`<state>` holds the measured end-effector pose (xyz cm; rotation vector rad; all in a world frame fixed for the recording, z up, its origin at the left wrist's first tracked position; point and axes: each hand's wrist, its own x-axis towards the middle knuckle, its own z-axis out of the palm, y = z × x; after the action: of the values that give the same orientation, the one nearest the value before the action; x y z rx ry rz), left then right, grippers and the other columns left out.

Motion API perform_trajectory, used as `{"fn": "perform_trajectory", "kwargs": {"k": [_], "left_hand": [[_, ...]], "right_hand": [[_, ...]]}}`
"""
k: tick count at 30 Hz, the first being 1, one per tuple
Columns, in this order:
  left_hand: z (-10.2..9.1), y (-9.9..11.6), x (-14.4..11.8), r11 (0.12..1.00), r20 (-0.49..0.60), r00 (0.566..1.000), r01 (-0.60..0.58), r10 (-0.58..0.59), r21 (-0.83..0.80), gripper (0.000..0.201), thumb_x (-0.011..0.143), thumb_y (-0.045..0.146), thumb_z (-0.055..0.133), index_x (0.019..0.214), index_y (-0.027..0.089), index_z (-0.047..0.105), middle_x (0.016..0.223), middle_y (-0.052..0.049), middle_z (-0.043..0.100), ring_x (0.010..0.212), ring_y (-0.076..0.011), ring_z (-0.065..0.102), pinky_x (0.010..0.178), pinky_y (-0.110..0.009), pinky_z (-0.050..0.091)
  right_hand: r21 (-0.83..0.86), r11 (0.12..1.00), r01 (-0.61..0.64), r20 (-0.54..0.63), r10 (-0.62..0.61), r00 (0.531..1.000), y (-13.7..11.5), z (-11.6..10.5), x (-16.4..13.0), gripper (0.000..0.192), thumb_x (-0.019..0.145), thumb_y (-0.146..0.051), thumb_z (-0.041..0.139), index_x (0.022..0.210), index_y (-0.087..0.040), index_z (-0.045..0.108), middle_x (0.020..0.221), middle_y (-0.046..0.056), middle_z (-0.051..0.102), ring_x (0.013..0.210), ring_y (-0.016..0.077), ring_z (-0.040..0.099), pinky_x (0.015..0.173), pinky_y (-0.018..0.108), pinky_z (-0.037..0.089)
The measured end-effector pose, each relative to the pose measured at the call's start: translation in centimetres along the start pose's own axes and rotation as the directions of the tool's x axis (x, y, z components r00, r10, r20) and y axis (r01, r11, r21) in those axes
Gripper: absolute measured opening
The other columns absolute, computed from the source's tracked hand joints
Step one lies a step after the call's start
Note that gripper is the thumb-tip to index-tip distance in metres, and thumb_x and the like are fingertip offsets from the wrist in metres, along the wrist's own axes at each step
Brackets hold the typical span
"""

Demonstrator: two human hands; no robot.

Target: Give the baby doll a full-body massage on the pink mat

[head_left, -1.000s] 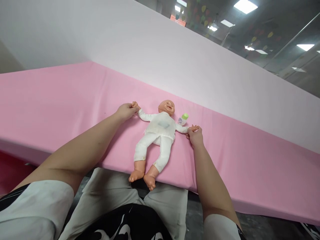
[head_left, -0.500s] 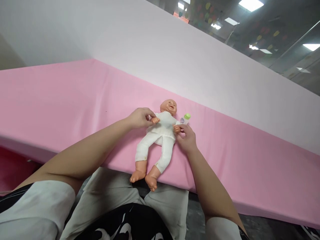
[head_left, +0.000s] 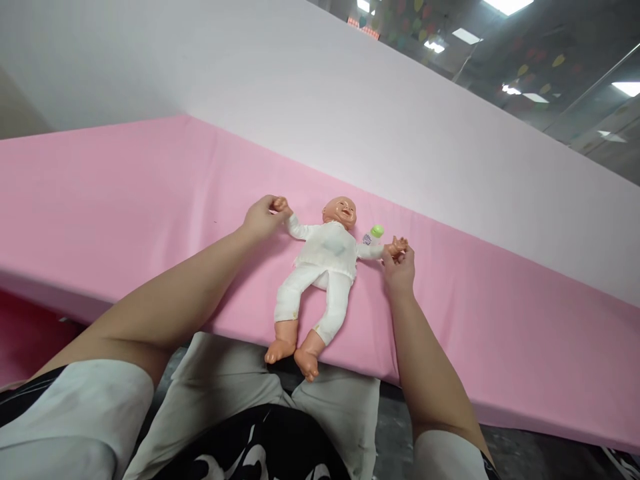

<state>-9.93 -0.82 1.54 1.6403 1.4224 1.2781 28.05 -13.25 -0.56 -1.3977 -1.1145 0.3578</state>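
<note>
A baby doll (head_left: 330,250) in white cloth lies face up on the pink padded surface (head_left: 240,293), its feet at the front edge. Its arms are stretched out to both sides. My left hand (head_left: 261,219) is closed around the doll's hand on the left of the view. On the other side, my right hand (head_left: 401,270) pinches the doll's other arm near the wrist. A small clear bottle with a green cap (head_left: 376,232) lies between the doll's head and that arm, touching neither of my hands.
A pale wall (head_left: 320,100) rises behind the pink surface, with a glass pane (head_left: 490,67) above it at the upper right. My legs (head_left: 220,393) are against the front edge. Something red (head_left: 30,340) shows at the lower left.
Both my hands have moved outward, spreading the doll's arms from its chest to the sides. The bottle stays beside its head.
</note>
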Motion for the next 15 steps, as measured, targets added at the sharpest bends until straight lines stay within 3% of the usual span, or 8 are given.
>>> {"fn": "perform_trajectory", "kwargs": {"k": [3, 6, 9, 12, 15], "left_hand": [[-0.8, -1.9, 1.5, 0.988, -0.078, 0.986, 0.151, -0.15, 0.006, 0.052, 0.078, 0.034, 0.077, 0.126, 0.019, 0.061, 0.117, -0.006, 0.071, 0.093, -0.0185, 0.063, 0.083, -0.03, 0.047], [-1.3, -3.0, 2.2, 0.968, -0.045, 0.974, 0.225, -0.222, 0.114, 0.058, 0.077, 0.036, 0.078, 0.13, 0.02, 0.06, 0.121, -0.01, 0.071, 0.097, -0.0237, 0.065, 0.084, -0.034, 0.049], [-1.1, -2.9, 1.9, 0.94, -0.003, 0.989, 0.14, -0.147, 0.311, 0.052, 0.082, 0.037, 0.072, 0.13, 0.019, 0.066, 0.128, -0.017, 0.069, 0.114, -0.0363, 0.063, 0.096, -0.046, 0.05], [0.1, -1.9, 0.5, 0.868, 0.009, 0.999, 0.031, -0.041, 0.496, 0.046, 0.087, 0.039, 0.062, 0.127, 0.019, 0.074, 0.142, -0.023, 0.062, 0.135, -0.0479, 0.051, 0.11, -0.061, 0.043], [1.8, -0.6, -1.7, 0.798, 0.061, 0.992, -0.126, 0.112, 0.589, 0.048, 0.087, 0.039, 0.061, 0.13, 0.021, 0.074, 0.161, -0.02, 0.048, 0.152, -0.0499, 0.035, 0.121, -0.068, 0.028]], "right_hand": [[0.1, 0.97, -0.223, -0.034, 0.227, 0.973, 2.0, -1.1, 1.4, 0.078, 0.084, -0.042, 0.079, 0.148, -0.021, 0.04, 0.121, 0.013, 0.076, 0.094, 0.0208, 0.076, 0.09, 0.044, 0.065], [0.122, 0.933, -0.34, -0.049, 0.348, 0.936, 3.2, -1.6, 2.0, 0.081, 0.081, -0.037, 0.082, 0.148, -0.023, 0.038, 0.107, 0.006, 0.076, 0.08, 0.0184, 0.076, 0.085, 0.041, 0.068], [0.079, 0.932, -0.354, -0.055, 0.359, 0.932, 3.5, -1.7, 2.2, 0.085, 0.079, -0.034, 0.084, 0.149, -0.024, 0.037, 0.108, 0.006, 0.076, 0.082, 0.0194, 0.078, 0.085, 0.039, 0.069], [0.031, 0.94, -0.341, -0.074, 0.342, 0.937, 3.5, -1.7, 2.3, 0.084, 0.08, -0.034, 0.083, 0.15, -0.022, 0.038, 0.107, 0.007, 0.077, 0.081, 0.0201, 0.078, 0.084, 0.039, 0.069], [0.02, 0.94, -0.341, -0.109, 0.341, 0.934, 3.7, -1.9, 2.5, 0.081, 0.08, -0.034, 0.083, 0.147, -0.022, 0.041, 0.108, 0.006, 0.077, 0.08, 0.0189, 0.078, 0.082, 0.036, 0.069]]}}
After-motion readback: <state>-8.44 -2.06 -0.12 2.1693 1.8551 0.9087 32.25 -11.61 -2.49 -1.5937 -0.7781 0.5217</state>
